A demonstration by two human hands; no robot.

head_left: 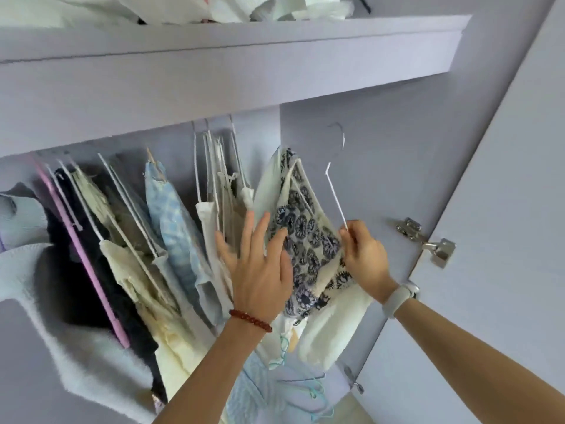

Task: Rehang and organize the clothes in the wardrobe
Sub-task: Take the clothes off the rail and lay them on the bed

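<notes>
R hand (365, 255) pinches the lower end of a white wire hanger (334, 191), grip closed on the wire; hook end points up, free in the air, not on any rail. The rail itself isn't visible, hidden behind the shelf front (214, 87). L hand (260, 264) is flat, fingers straight and spread, pressing against the blue-flower print garment (305, 237) and the cream pieces beside it; holds nothing.

Task's things: the print garment hangs at the R end of the row, w/ a white fluffy piece (330, 328) just behind and below it. Rest of the hung clothes (171, 228) run L from there: pale blue check, cream, black, a pink hanger (88, 264).

Risks, as I judge it:
- Pinch on thin wire is weak; hanger could twist or slip if the hook catches fabric.
- Hook may snag the print garment on the way up, since they sit close together.
- L hand pushing sideways could drag neighbouring pieces off their hangers.
- Loose teal hangers (308, 384) lie below; anything dropped would tangle there.

Room: the open gap is on the R, between the print garment and the wardrobe side wall (382, 154). Door hinge (428, 240) sticks out near the R wrist, so elbow room that side is tight. Shelf front overhangs above, so the hook needs to go in under it.
</notes>
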